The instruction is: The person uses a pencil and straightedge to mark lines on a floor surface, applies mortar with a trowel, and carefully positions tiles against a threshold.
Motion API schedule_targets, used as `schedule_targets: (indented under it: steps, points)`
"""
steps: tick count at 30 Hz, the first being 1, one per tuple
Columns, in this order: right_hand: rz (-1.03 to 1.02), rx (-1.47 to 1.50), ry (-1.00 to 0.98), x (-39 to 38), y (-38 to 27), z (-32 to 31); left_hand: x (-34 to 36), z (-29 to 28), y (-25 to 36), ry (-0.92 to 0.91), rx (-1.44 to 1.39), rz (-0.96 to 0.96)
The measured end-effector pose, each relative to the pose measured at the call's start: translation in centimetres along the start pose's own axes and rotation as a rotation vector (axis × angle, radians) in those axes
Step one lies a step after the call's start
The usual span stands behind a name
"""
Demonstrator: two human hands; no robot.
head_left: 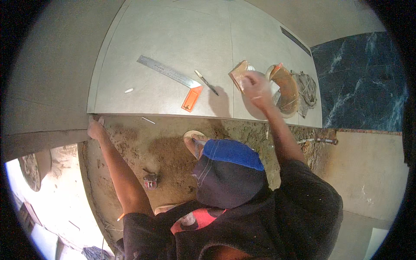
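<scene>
On the large pale grey floor tile (173,52), right hand (255,89) fingers curl gripping a flat tan pad (239,73); left hand (96,129) fingers clamp the tile's corner; risk: 1 slip shifts the unbedded tile.

- Left arm: bare from the short sleeve down, stretched forward and outward to my left, elbow nearly straight.
- My left hand (96,129): fingers bunched together at full reach; whether they grip is not clear.
- Right arm: bare forearm reaching forward, slightly bent.
- My right hand (255,86): knuckles up, fingers curled closed, farther forward than the left.
</scene>
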State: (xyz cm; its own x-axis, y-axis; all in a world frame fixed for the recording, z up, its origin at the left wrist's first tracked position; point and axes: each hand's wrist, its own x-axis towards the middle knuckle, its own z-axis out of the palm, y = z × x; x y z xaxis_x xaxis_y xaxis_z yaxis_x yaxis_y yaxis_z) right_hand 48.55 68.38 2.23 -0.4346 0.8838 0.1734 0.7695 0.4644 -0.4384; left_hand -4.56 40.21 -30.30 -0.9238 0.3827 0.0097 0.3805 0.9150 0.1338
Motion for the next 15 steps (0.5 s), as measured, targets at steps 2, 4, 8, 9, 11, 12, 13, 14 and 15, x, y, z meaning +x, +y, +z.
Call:
schedule_targets:
  steps: [2,4,8,9,11,12,13,14,15]
  points:
    - [0.064,-0.143,0.146,-0.7,3.9,-4.3,-2.5,-1.2,3.7,-0.029,0.053,-0.006]
    - [0.163,-0.115,0.164,-0.3,5.3,-6.0,-1.0,1.0,0.9,-0.021,0.032,0.034]
    - [-0.236,-0.307,0.213,1.0,7.0,-5.0,2.7,4.9,-7.6,0.157,-0.189,0.097]
    - [-0.314,-0.366,0.223,0.9,7.7,-5.0,1.3,5.1,-4.1,0.127,-0.29,0.039]
    - [-0.192,-0.264,0.092,-0.1,5.0,-4.5,-0.6,3.5,0.8,0.087,-0.658,-0.151]
    - [-0.072,-0.188,-0.002,-0.5,3.6,-4.6,-1.6,2.2,2.9,0.09,-0.879,-0.257]
    - [-0.042,-0.144,-0.029,-0.9,2.2,-4.2,-2.5,0.9,4.0,0.072,-1.158,-0.369]
    - [-0.005,-0.111,-0.05,-1.6,0.8,-3.9,-3.5,-0.5,5.5,0.062,-1.452,-0.478]
    - [-0.008,-0.112,-0.067,-2.4,0.4,-3.7,-4.5,-2.4,7.0,0.045,-1.772,-0.599]
